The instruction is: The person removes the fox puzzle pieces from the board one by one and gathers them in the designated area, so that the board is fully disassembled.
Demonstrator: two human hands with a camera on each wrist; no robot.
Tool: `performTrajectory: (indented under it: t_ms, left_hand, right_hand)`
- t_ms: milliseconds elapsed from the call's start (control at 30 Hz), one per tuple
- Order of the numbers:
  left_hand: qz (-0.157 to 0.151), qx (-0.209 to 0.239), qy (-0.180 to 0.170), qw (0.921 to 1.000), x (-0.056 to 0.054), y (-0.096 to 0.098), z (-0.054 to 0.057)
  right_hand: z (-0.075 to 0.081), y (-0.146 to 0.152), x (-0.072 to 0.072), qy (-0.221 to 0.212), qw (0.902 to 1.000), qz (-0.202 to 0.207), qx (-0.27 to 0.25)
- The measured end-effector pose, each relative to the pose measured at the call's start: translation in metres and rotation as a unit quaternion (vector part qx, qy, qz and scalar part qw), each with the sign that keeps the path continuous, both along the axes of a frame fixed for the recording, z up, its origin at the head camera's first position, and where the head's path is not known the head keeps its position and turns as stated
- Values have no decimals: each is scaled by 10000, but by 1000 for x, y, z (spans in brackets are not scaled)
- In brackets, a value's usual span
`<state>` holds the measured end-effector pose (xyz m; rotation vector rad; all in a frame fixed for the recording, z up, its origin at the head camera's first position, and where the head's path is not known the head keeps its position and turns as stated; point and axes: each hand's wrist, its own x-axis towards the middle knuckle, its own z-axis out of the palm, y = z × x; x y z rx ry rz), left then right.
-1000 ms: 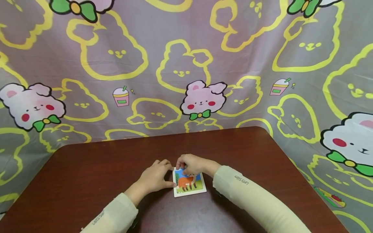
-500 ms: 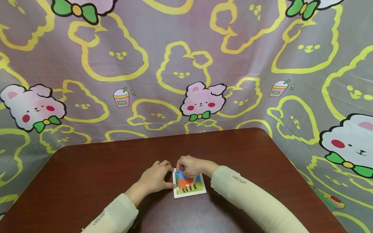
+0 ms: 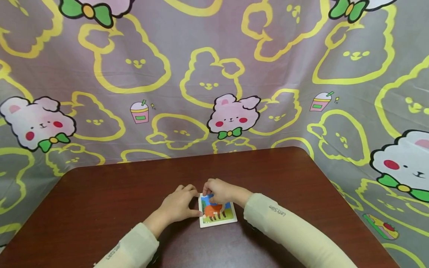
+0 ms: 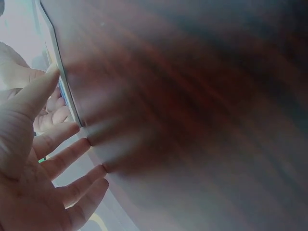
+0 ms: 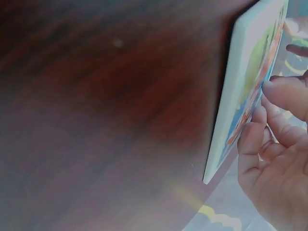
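Note:
A small square picture board [image 3: 219, 224] with a pale frame lies on the table, showing an orange fox on grass under blue sky. My left hand [image 3: 177, 203] is spread at its left side; thumb and index fingertip touch the frame, and in the left wrist view the other fingertips [image 4: 98, 171] reach the tabletop. Over the upper part of the picture, my right hand [image 3: 221, 190] bends down, covering the fox's head. In the right wrist view its thumb [image 5: 284, 94] and curled fingers [image 5: 250, 144] meet the picture surface; I cannot tell whether they pinch a piece.
The dark red-brown table [image 3: 134, 186] extends around the board on all sides. Behind it and along both sides hangs a grey cloth [image 3: 187, 33] printed with yellow outlines and rabbit faces. Light sleeves [image 3: 288, 223] cover both forearms.
Both hands stay at the board, which keeps its place. The right hand's fingers shift slightly over the picture, and a pale patch now shows by the fox's legs.

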<state>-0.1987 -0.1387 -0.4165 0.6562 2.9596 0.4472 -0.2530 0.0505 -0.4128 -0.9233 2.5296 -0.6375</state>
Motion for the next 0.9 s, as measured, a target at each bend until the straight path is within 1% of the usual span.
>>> performTrajectory:
  t_ms: [200, 267, 467, 533, 700, 900]
  left_hand:
    - [0, 11, -4, 10000, -1, 0, -2]
    - [8, 7, 5, 10000, -1, 0, -2]
    - [16, 4, 32, 10000, -1, 0, -3]
    - [-3, 12, 5, 10000, 0, 0, -4]
    - [33, 37, -34, 10000, 1, 0, -2]
    - [62, 9, 10, 10000, 0, 0, 0]
  right_hand:
    - [1, 1, -1, -206, 9998, 53, 49]
    - [-1, 2, -2, -265, 9996, 56, -46]
    - [-5, 2, -8, -66, 9993, -69, -365]
    - [-5, 1, -8, 23, 9994, 26, -334]
    - [-3, -1, -8, 0, 9990, 307, -320]
    - [-1, -2, -8, -130, 9988, 335, -329]
